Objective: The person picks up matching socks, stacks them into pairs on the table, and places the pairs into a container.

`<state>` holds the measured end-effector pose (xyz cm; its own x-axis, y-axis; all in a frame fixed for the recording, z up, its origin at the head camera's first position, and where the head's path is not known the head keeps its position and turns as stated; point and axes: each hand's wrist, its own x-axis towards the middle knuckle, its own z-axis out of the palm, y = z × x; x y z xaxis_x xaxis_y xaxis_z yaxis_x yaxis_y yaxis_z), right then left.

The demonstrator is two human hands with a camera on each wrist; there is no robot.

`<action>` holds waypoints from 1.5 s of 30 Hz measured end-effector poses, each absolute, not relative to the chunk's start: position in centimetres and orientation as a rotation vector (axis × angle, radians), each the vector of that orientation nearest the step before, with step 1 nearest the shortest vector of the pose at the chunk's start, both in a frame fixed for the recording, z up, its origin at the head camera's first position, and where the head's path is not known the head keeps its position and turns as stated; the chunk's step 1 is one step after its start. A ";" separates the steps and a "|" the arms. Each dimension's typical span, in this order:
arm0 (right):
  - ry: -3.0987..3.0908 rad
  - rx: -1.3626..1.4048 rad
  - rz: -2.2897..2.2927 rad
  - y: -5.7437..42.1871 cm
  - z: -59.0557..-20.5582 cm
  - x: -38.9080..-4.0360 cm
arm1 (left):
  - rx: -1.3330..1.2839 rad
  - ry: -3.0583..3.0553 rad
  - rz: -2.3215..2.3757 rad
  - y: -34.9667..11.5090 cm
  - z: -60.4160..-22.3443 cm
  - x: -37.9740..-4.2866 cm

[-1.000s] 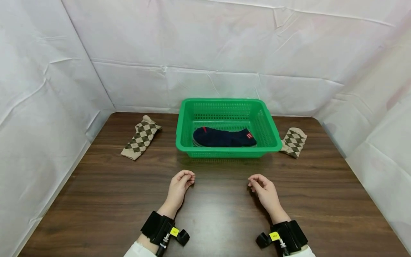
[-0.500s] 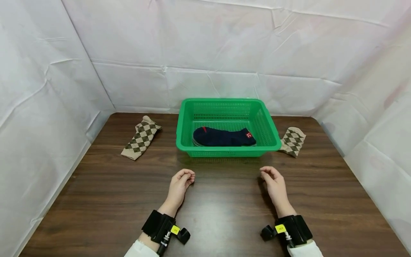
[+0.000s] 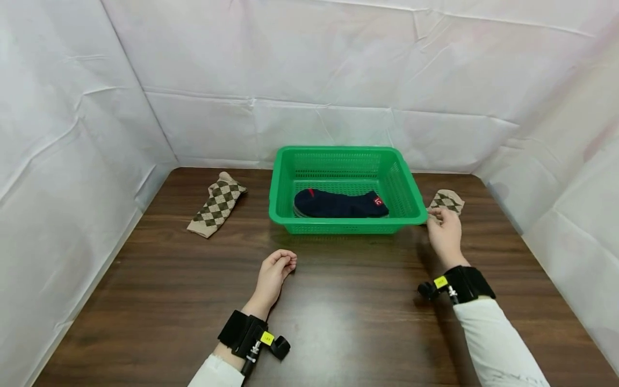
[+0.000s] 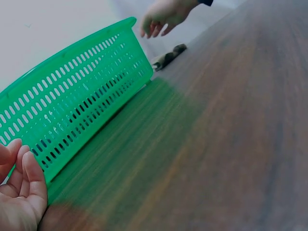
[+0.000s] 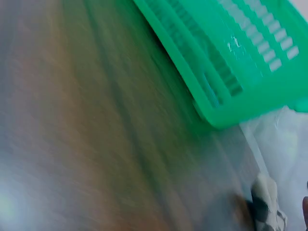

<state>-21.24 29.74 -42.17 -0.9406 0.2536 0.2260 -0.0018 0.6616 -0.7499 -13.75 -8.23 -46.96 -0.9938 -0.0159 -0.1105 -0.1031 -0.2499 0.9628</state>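
My right hand (image 3: 445,236) hangs over the beige and olive argyle sock (image 3: 447,199) right of the green basket (image 3: 348,228). In the left wrist view, that hand (image 4: 166,18) is above the sock (image 4: 171,57), with a gap between them and its fingers pointing down. The right wrist view shows the sock (image 5: 267,204) at the lower edge, blurred. My left hand (image 3: 271,277) rests on the table in front of the basket, fingers loosely curled, holding nothing. A matching argyle sock (image 3: 217,207) lies flat at the left.
Inside the basket lie dark navy socks (image 3: 333,205) with a red mark and a small red label. The brown wooden table (image 3: 329,322) is enclosed by white sheeting (image 3: 309,64) at the back and sides. The basket stands near the back edge.
My right hand has moved forward and to the right, from the table in front of the basket to above the right argyle sock. The left hand stays in place.
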 end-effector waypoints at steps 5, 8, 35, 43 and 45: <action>-2.845 -0.155 0.973 31.9 -42.8 -22.5 | -0.162 1.846 2.450 -8.1 -46.9 -14.0; -2.971 -0.131 0.866 33.1 -43.6 -22.9 | -0.173 1.831 2.441 -7.9 -46.9 -14.0; -3.061 0.036 0.508 32.4 -44.5 -20.1 | -0.144 1.884 2.412 -7.7 -46.6 -14.1; -3.034 0.057 0.576 30.1 -44.6 -18.0 | -0.140 1.926 2.389 -7.9 -46.7 -13.8; -3.026 0.074 0.613 29.4 -44.6 -17.5 | -0.132 1.941 2.383 -8.0 -46.7 -13.8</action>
